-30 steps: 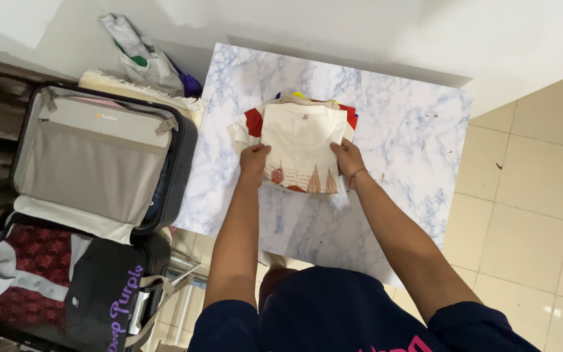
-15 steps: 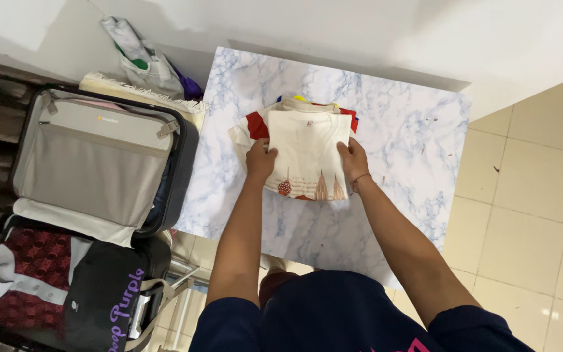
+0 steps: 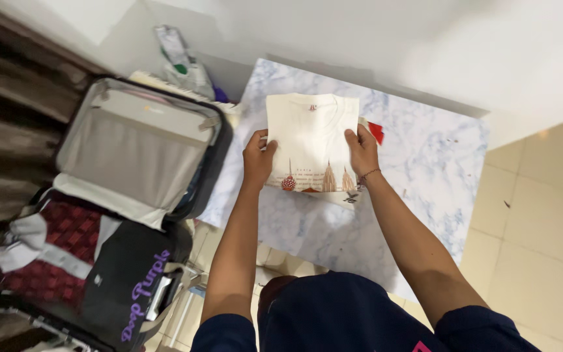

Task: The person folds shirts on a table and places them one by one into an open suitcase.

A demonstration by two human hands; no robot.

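Note:
A stack of folded clothes point(image 3: 311, 140), topped by a cream shirt with small red and brown printed towers, is lifted off the marble-patterned table point(image 3: 425, 169). My left hand point(image 3: 258, 160) grips its left side and my right hand point(image 3: 363, 151) grips its right side. A red garment's edge point(image 3: 376, 132) sticks out at the stack's right. An open suitcase point(image 3: 125, 189) lies to the left, its grey-lined lid raised against the wall and its lower half holding a red patterned garment point(image 3: 53, 251) and a black one with purple lettering point(image 3: 128, 290).
A plastic bag point(image 3: 184, 62) and a fringed cloth sit against the wall behind the suitcase. Beige floor tiles point(image 3: 542, 215) stretch to the right of the table. Dark curtain folds run along the far left.
Both hands have raised the whole stack of clothes off the table and shifted it slightly leftward. The camera view has swung, so the suitcase sits closer to centre.

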